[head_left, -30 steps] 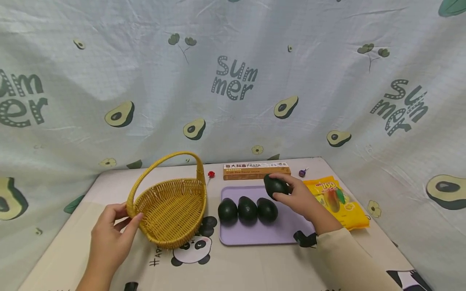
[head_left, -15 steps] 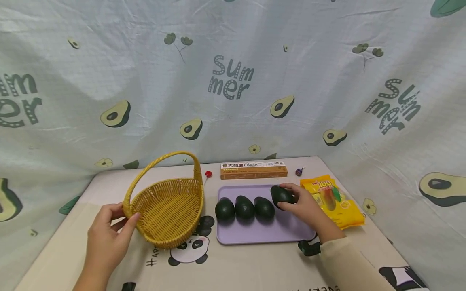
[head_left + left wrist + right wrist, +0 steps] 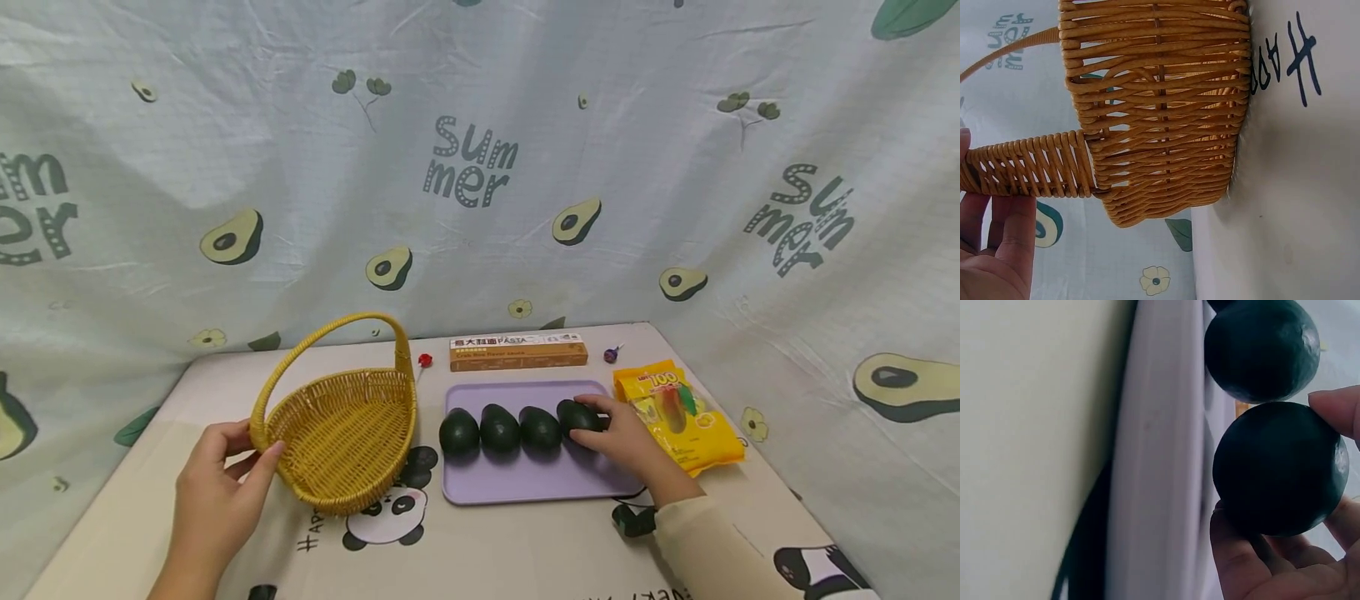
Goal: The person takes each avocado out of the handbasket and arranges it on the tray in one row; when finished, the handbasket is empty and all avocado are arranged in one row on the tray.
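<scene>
My left hand [image 3: 220, 492] pinches the base of the handle of a yellow wicker basket [image 3: 345, 442], thumb on one side and fingers on the other. Nothing lies in the basket. My right hand [image 3: 626, 437] grips a dark green avocado [image 3: 578, 421] at the right end of a row on the lilac tray [image 3: 525, 483]. In the right wrist view, thumb and fingers wrap that avocado [image 3: 1279, 469], right beside its neighbour [image 3: 1263, 350]. Three more avocados, among them the leftmost one [image 3: 459, 433], stand in the row to its left.
Behind the tray lies a pasta box [image 3: 517, 353], with a red lollipop [image 3: 425, 361] to its left and a purple lollipop [image 3: 611, 355] to its right. A yellow mango candy bag [image 3: 682, 417] sits right of the tray. A printed curtain [image 3: 480, 267] hangs behind.
My right hand has lowered the avocado from above the tray to the right end of the row. My left hand stays on the basket handle. The head view has shifted slightly.
</scene>
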### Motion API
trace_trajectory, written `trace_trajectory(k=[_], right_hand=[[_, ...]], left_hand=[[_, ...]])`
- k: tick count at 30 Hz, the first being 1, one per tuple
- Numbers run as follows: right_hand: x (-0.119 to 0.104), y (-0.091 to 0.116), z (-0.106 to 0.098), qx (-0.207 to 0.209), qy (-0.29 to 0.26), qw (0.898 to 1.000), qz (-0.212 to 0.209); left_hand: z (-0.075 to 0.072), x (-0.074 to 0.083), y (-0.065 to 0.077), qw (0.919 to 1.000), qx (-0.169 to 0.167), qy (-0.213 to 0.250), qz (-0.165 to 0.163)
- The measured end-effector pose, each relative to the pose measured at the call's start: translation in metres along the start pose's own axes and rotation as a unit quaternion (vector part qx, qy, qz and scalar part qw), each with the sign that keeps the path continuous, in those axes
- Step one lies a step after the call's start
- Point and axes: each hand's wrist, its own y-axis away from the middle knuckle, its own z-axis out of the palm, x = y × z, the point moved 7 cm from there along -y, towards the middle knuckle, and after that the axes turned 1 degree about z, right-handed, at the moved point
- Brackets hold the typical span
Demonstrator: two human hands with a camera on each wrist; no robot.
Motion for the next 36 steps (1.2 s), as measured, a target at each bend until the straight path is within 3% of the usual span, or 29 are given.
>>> trace_trajectory(k=[21,36], right_hand=[[-0.006,0.004,0.006,-0.024,0.011,1.0,0.012],[-0.012,0.006,-0.004,-0.018,0.013,1.0,-0.016]], left_hand=[[-0.001,-0.003,0.0,1.0,-0.002,0.002,-0.003],[-0.003,0.0,-0.001,1.0,0.005,0.004,0.006]])
